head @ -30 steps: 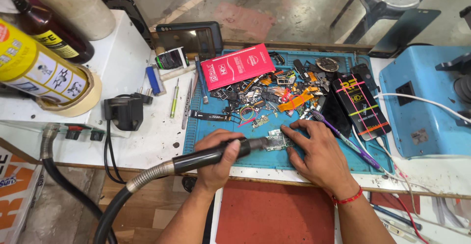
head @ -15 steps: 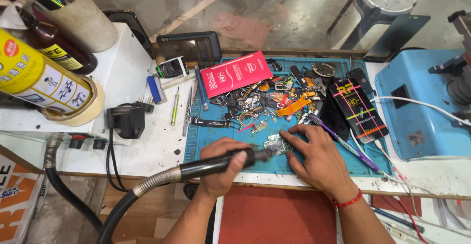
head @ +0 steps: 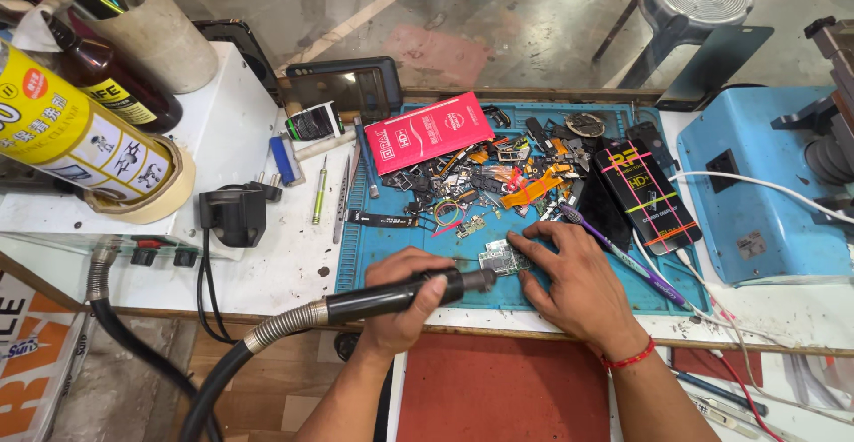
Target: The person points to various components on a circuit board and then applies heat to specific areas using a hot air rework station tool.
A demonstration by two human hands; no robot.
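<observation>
Circuit board (head: 503, 257) lies on the blue mat (head: 569, 295) near its front edge — the right hand (head: 569, 277) pins it with flat, spread fingers. Left hand (head: 405, 304) grips the black hot-air handle (head: 400, 295), nozzle at the board — loose parts (head: 489, 184) heaped just behind.

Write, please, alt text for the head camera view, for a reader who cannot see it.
The left hand holds a black hot-air wand on a hose, its nozzle at a small circuit board that the right hand steadies on a blue work mat. Behind lie a heap of phone parts, a red packet and a purple toothbrush.
</observation>
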